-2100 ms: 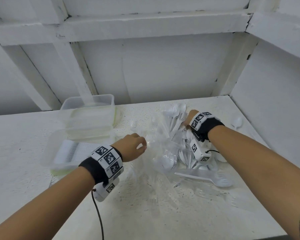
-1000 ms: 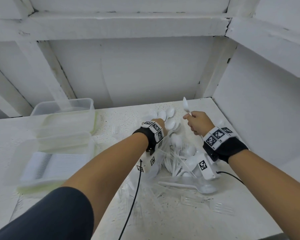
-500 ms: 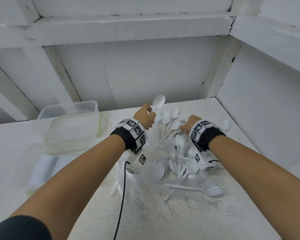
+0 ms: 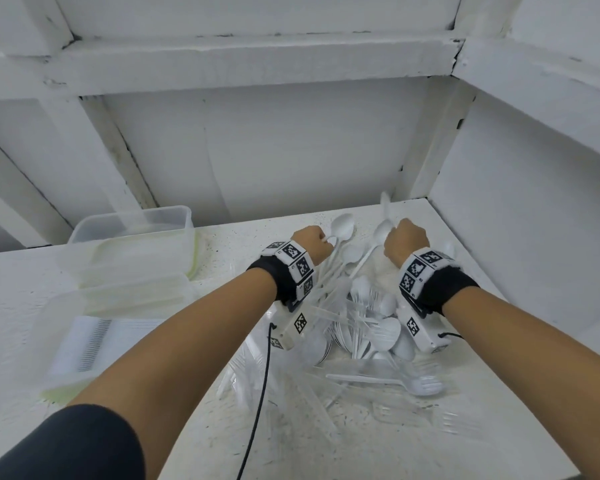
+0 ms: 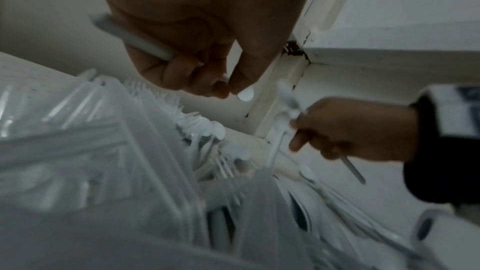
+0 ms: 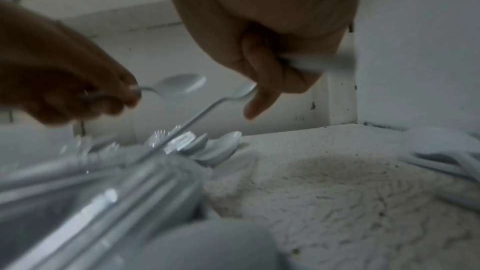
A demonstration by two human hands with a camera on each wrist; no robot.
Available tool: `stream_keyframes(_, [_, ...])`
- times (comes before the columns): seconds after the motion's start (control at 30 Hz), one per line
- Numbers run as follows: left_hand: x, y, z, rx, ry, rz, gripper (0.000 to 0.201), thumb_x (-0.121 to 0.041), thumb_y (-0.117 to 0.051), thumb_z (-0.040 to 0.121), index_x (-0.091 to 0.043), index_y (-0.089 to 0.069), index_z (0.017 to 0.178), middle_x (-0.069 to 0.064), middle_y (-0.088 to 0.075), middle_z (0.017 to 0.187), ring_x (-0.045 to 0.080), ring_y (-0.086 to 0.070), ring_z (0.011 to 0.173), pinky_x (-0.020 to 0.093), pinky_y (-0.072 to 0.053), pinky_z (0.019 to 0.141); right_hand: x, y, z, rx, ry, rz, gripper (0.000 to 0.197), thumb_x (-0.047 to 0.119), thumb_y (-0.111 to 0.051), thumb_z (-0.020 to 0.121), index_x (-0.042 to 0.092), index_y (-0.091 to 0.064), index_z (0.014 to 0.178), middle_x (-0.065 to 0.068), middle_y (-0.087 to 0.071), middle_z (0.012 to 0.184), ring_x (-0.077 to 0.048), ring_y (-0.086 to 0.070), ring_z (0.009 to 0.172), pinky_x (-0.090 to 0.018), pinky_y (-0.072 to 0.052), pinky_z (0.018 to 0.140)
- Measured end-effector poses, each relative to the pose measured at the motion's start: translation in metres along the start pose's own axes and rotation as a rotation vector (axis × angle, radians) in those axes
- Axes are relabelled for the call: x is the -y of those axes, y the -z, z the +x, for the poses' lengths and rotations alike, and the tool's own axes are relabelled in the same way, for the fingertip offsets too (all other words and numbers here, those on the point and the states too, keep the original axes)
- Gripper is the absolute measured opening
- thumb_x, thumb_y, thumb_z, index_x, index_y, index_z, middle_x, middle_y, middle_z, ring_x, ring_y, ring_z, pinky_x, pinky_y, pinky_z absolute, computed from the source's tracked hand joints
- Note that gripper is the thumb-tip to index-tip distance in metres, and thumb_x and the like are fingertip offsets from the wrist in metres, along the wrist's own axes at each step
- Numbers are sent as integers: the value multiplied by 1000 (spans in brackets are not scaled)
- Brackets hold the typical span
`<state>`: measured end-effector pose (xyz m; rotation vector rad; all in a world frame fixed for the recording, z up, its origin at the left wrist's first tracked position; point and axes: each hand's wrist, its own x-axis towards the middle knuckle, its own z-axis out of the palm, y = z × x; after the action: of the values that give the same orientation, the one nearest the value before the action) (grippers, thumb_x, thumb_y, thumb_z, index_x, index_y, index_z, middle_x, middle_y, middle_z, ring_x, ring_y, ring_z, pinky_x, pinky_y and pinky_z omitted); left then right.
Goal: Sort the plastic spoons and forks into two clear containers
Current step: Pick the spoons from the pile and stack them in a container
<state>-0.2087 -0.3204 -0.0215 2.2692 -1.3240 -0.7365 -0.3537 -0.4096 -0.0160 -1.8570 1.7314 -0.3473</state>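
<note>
The left hand [image 4: 311,243] is curled tight round the thin handle of a white plastic spoon [image 4: 342,226], whose oval bowl sticks out toward 1 o'clock just past the knuckles. The right hand [image 4: 405,243] is likewise clenched on the handle of a second white plastic spoon [image 4: 384,202], its bowl pointing up at 12 o'clock; the right wrist view shows the fingers [image 6: 262,73] wrapped over that handle. Half a second ago only the left hand had a spoon lifted while the right was reaching low into the heap; now each hand has 1 raised, so 2 spoons look ready to carry over together, which I judge speeds the sorting.

Below and between the wrists lies the mixed pile of white and clear plastic spoons and forks [image 4: 361,323], spreading toward 6 o'clock across the speckled white table [image 4: 482,445], with a lone white fork [image 4: 423,388] at its near edge. The stacked clear plastic containers [image 4: 132,258] sit well apart at 9 o'clock from the hands, 1 of them already holding a neat row of cutlery. The black cable [image 4: 260,393] trailing from the left wrist hangs across the pile, and the tangled handles could drag neighbours along as either spoon comes free
</note>
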Motion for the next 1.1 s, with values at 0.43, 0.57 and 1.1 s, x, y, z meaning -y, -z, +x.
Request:
stream_keyframes(0.43, [3,-32,9,188,-19,350,30,-25,-53,89,-9,-40,67,1,-42,58,17,-44,55,28,-40,61,13,23,-11,-78,-39,829,21,31,-23,102,24,-35,116,-5,-35,62,-11,-32,35,-10,-27,32])
stream_keyframes(0.57, [4,-23,3,239,6,239,24,-23,-61,82,-14,-48,65,6,-53,71,25,-57,72,30,-44,66,20,18,-4,-68,41,689,32,47,-28,97,23,-40,79,4,-32,62,-7,-33,42,-16,-25,36])
stream_keyframes(1.1, [27,44,-36,-79,20,-464,16,-10,-52,86,-18,-60,75,0,-61,81,9,-40,59,24,-29,51,21,-2,-11,288,275,-304,13,18,-52,90,5,-50,94,-10,-54,92,-27,-53,84,-29,-38,69])
